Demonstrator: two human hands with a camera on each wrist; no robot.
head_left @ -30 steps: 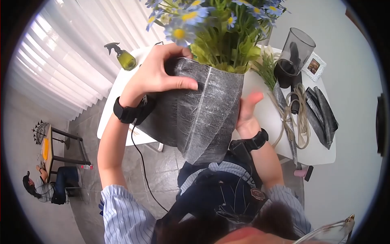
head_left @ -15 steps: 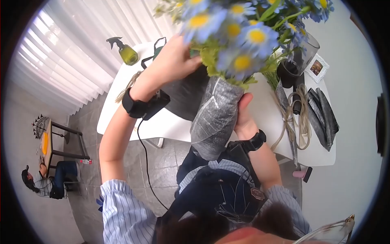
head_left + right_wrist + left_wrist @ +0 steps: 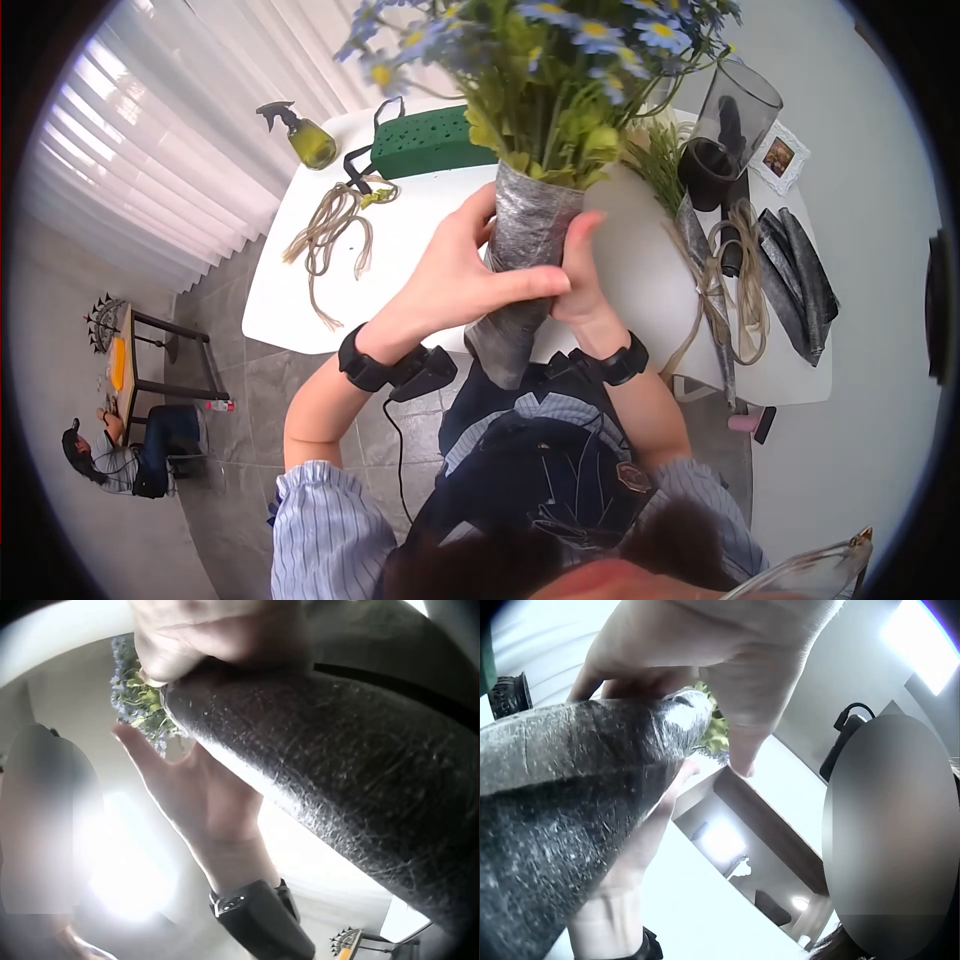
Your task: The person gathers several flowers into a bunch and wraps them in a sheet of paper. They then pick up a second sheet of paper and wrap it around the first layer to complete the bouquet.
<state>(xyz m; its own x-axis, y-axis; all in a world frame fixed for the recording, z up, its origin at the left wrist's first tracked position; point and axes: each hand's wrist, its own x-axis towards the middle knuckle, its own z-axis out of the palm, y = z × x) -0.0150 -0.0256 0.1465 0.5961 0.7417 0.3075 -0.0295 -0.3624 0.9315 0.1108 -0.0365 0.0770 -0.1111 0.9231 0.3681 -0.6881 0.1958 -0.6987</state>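
Blue flowers with yellow centres (image 3: 595,35) and green leaves rise from a grey fibrous wrap (image 3: 535,215), which stands rolled into a narrow tube round the stems. My left hand (image 3: 450,280) grips the tube from the left, its thumb lying across the front. From the right, my right hand (image 3: 585,285) holds the tube, thumb raised along its side and fingers mostly hidden behind. In the left wrist view the wrap (image 3: 570,787) passes under my left hand (image 3: 705,645). The right wrist view has my right hand (image 3: 225,634) on the dark wrap (image 3: 322,757).
A green perforated block (image 3: 430,140), loose twine (image 3: 335,225) and a spray bottle (image 3: 312,143) lie or stand on the left of the white table (image 3: 280,310). To the right are a clear vase (image 3: 740,110), tied twine, dark rolls (image 3: 790,270) and a picture frame (image 3: 778,160).
The broad sheet now sits closely round the stems as a tube. My left hand has come down and right onto it, uncovering the green block and the twine.
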